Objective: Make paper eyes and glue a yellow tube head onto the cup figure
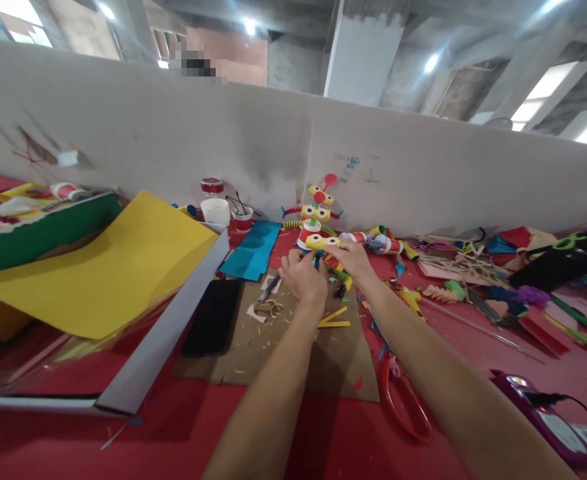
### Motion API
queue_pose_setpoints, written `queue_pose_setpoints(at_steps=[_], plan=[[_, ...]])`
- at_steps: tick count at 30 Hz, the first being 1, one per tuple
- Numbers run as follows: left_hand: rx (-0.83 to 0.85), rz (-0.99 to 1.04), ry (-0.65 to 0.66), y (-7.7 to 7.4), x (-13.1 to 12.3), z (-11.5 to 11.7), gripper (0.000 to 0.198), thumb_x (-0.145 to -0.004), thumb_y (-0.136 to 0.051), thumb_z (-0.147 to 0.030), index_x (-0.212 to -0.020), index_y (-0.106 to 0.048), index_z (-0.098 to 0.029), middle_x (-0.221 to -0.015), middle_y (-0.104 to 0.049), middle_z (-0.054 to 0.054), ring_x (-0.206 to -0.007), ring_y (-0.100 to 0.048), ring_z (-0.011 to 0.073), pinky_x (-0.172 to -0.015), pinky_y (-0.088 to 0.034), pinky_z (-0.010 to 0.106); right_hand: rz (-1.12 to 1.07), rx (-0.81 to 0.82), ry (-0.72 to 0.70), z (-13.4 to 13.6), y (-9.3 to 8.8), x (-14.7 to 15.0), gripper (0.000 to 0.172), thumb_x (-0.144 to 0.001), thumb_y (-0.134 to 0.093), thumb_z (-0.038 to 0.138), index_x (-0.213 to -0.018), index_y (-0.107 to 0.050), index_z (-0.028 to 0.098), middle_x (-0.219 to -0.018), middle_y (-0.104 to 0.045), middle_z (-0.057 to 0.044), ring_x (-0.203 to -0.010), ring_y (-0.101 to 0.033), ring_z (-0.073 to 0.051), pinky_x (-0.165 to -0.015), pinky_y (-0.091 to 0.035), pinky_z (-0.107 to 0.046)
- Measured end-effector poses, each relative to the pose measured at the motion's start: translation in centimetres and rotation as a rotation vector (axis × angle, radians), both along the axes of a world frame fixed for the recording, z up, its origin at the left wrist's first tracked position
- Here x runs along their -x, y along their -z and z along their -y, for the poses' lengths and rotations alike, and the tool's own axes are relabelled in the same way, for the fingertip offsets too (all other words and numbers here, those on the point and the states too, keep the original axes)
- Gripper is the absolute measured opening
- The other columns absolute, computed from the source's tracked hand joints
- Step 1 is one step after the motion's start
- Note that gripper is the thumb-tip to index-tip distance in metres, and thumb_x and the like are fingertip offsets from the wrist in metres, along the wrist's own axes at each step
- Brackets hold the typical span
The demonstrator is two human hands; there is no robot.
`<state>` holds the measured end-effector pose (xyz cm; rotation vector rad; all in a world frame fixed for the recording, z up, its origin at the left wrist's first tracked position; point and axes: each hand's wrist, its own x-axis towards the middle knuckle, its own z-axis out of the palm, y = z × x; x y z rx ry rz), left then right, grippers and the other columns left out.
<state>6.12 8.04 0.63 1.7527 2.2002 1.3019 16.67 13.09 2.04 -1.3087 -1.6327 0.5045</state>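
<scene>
My right hand (pixel 354 260) pinches the right end of a yellow paper tube with paper eyes (pixel 316 241). Just below it, my left hand (pixel 304 275) is closed at the lower part of the same piece, near a dark blue folded bit; its fingertips are partly hidden. Directly behind stands a paper figure (pixel 318 213) with yellow eyed rolls, red discs and accordion-folded arms on a red-and-white cup. A craft knife (pixel 269 289) lies by my left hand. Beneath my hands is a brown cardboard sheet (pixel 293 363) with paper scraps and yellow strips (pixel 334 323).
A black phone (pixel 212 317) lies left of my arms, beside blue paper sheets (pixel 253 250) and a box (pixel 163 327) topped with yellow paper (pixel 103 267). Red-handled scissors (pixel 406 407) lie at right. Paper cups (pixel 216 211) stand behind; sticks (pixel 453 257) and scraps spread right.
</scene>
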Motion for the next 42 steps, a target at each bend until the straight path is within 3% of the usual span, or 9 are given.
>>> queue_pose_setpoints(at_steps=[7,12,17,21,29,42], plan=[[0.001,0.022,0.029,0.1,-0.3,0.5,0.017,-0.078,-0.059,-0.032,-0.090,-0.069,-0.027,-0.100,-0.059,0.006,-0.098,-0.045,0.0253,-0.083,-0.030,0.040,-0.151,0.031,-0.051,0.5,0.6,-0.1,0.028,-0.066,-0.064,0.044,-0.078,-0.070,0.019,-0.094,-0.069,-0.004,-0.090,-0.060,-0.023,-0.079,-0.047,-0.033],[-0.011,0.022,0.037,0.7,-0.1,0.3,0.019,-0.077,-0.060,-0.034,-0.091,-0.069,-0.027,-0.099,-0.059,0.005,-0.096,-0.045,0.0247,-0.082,-0.030,0.040,-0.050,0.010,-0.103,0.8,0.8,-0.9,0.024,-0.069,-0.062,0.041,-0.078,-0.071,0.020,-0.112,-0.064,-0.007,-0.103,-0.057,-0.025,-0.091,-0.043,-0.039],[0.004,0.030,0.049,1.1,-0.1,0.1,0.019,-0.079,-0.058,-0.037,-0.090,-0.070,-0.029,-0.095,-0.061,0.005,-0.096,-0.044,0.0249,-0.083,-0.028,0.041,0.134,-0.128,-0.079,1.2,1.3,-1.8,0.018,-0.072,-0.062,0.037,-0.079,-0.072,0.024,-0.114,-0.063,-0.006,-0.109,-0.053,-0.025,-0.099,-0.034,-0.044],[0.000,0.016,0.070,1.1,-0.1,0.1,0.019,-0.080,-0.056,-0.038,-0.087,-0.070,-0.028,-0.092,-0.063,0.005,-0.096,-0.044,0.0247,-0.083,-0.026,0.041,0.244,-0.215,-0.076,1.3,1.8,-2.2,0.018,-0.076,-0.060,0.038,-0.084,-0.072,0.026,-0.116,-0.061,-0.005,-0.112,-0.050,-0.026,-0.100,-0.032,-0.046],[-0.034,-0.005,0.106,1.5,0.0,-0.1,0.019,-0.079,-0.056,-0.037,-0.080,-0.070,-0.025,-0.087,-0.063,0.006,-0.092,-0.044,0.0251,-0.083,-0.024,0.042,0.286,-0.227,-0.054,2.0,2.2,-2.0,0.019,-0.078,-0.059,0.038,-0.083,-0.071,0.025,-0.117,-0.057,-0.007,-0.112,-0.046,-0.026,-0.098,-0.033,-0.045],[0.029,-0.044,0.135,1.5,0.2,0.0,0.019,-0.080,-0.054,-0.035,-0.072,-0.066,-0.024,-0.085,-0.063,0.005,-0.093,-0.044,0.0247,-0.083,-0.023,0.042,0.234,-0.112,-0.073,2.5,2.7,-2.0,0.022,-0.076,-0.056,0.035,-0.084,-0.072,0.022,-0.113,-0.053,-0.008,-0.111,-0.045,-0.027,-0.098,-0.033,-0.044]])
